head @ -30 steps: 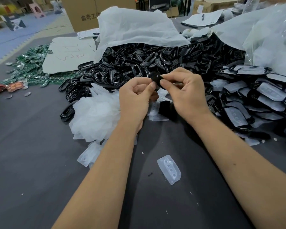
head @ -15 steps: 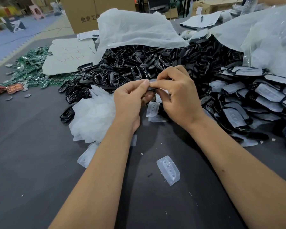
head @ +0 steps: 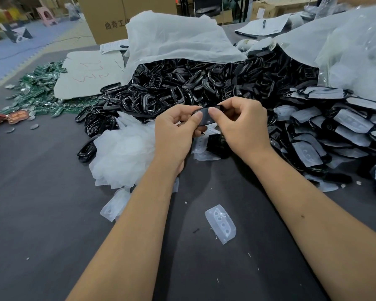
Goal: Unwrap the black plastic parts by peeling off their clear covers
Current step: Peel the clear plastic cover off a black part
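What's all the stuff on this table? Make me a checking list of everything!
Surface: dark grey table, small white flecks on it.
Job's things: black part held between both hands; covered parts stacked at right; bare black parts heaped behind.
Clutter: peeled clear covers piled at left; one loose cover near the arms; green circuit boards far left.
Grippers: left hand and right hand both pinch the part.
Cables: nothing seen.
Surroundings: cardboard box, white bags.
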